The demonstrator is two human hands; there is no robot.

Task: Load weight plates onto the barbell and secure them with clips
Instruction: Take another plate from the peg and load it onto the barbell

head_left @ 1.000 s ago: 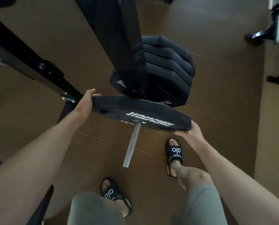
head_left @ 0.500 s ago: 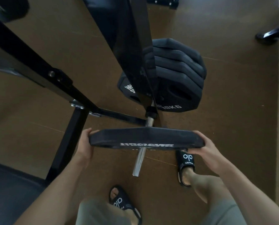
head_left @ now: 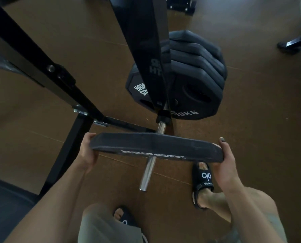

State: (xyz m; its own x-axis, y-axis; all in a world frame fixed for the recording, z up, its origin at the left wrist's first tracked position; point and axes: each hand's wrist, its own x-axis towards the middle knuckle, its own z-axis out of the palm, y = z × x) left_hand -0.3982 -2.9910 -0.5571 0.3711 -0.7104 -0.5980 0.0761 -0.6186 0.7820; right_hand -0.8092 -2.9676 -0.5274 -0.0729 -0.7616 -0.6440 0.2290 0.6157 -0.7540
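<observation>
Left hand (head_left: 86,155) and right hand (head_left: 224,162) clasp opposite rims of a flat, matte black rubber-coated weight plate (head_left: 155,148), keeping it square as it rides partway along the polished steel barbell sleeve (head_left: 150,165). Beyond, a faceted black stored-plate stack (head_left: 195,71) hangs on the black steel rack (head_left: 142,50).

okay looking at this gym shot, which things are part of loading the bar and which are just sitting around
In the job: the weight plate held edge-on by the left hand and right hand; the barbell sleeve running through it.

Lying about: the stored 10 kg plates, the rack frame, the sandals.
</observation>
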